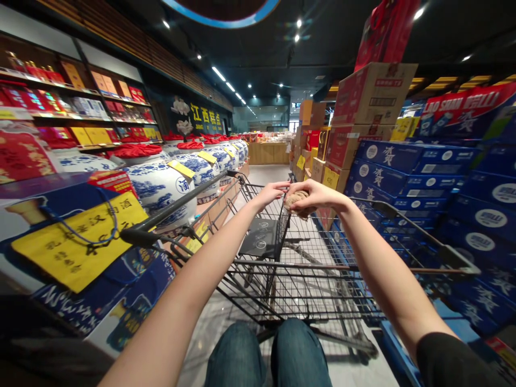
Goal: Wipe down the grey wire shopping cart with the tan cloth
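So you're rolling along a packed supermarket aisle [262, 150], with blue-and-white porcelain jars [157, 188] wearing red cloth caps down your left and stacked blue cartons [387, 158] down your right. Your jeans-clad knees [268, 355] sit right behind a wire shopping cart [306, 285], and a flat black pad [260, 239] lies on its folding seat section. Both hands are out over the front of the cart, so the step in hand looks like handling one small item up close. Your left hand [272, 193] is open, fingers extended, with the fingertips right up against the item. Your right hand [318, 194] is curled over it, holding it from above. The item is a tan, lumpy, knobbly thing [296, 203], maybe ginger root or something twisted, but it's too small and too covered to tell. It sits between your hands, above the cart's far end, so any next move calls for a steady grip on it.
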A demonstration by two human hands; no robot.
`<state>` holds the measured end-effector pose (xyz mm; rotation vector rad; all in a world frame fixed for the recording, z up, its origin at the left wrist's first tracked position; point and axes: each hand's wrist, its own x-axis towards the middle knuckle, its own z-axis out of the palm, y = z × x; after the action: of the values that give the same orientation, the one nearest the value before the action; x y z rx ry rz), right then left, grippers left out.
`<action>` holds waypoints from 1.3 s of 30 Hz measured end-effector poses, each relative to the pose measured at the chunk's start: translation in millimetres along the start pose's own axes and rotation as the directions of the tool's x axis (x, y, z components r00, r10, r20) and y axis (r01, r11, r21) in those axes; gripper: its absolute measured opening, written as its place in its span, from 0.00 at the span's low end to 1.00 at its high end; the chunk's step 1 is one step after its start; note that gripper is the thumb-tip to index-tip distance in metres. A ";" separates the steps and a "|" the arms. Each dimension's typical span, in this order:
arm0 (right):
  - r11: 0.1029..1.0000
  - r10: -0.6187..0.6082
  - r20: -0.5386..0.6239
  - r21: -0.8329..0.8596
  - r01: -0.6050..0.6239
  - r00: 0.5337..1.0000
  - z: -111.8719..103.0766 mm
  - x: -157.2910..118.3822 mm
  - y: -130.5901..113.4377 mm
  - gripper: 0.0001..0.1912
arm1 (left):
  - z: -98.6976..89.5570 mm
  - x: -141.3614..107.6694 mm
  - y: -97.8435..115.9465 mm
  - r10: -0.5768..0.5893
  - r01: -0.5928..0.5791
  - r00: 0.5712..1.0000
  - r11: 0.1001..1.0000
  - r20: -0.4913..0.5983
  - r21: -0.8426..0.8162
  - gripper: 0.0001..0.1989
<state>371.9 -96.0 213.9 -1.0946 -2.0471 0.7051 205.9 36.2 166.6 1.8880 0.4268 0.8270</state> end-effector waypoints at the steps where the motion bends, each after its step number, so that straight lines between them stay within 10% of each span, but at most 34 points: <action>1: 1.000 0.008 -0.047 0.008 -0.008 0.999 0.0 0.6 1.6 0.19 | -0.1 0.0 -0.4 0.005 -0.005 1.000 1.000 0.006 0.001 0.26; 18: 0.999 -0.006 0.014 0.043 0.006 1.000 -4.6 -2.4 4.9 0.20 | 1.5 -2.8 2.1 -0.039 0.039 0.998 0.999 -0.044 0.007 0.20; 25: 0.996 -0.015 -0.152 0.087 0.028 0.988 11.9 3.9 4.0 0.21 | -0.4 2.3 4.3 -0.020 0.033 0.968 0.998 -0.251 0.048 0.15; 28: 0.993 -0.035 -0.054 0.108 0.041 0.998 17.8 6.6 4.6 0.20 | -1.5 3.6 2.9 -0.026 0.036 0.956 0.999 -0.293 0.031 0.16; 35: 0.992 -0.004 -0.185 0.122 0.027 0.983 21.0 7.0 5.1 0.23 | -4.2 2.4 -5.7 0.080 -0.048 0.965 0.990 -0.250 0.131 0.13; 39: 0.992 0.021 -0.019 0.126 -0.019 1.000 12.2 3.6 3.6 0.22 | -1.3 4.1 -10.1 0.070 -0.057 0.984 0.995 -0.161 0.083 0.20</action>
<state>362.6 -92.8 205.0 -1.0471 -1.9489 0.8184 208.6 44.1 159.4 1.9211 0.5089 1.0259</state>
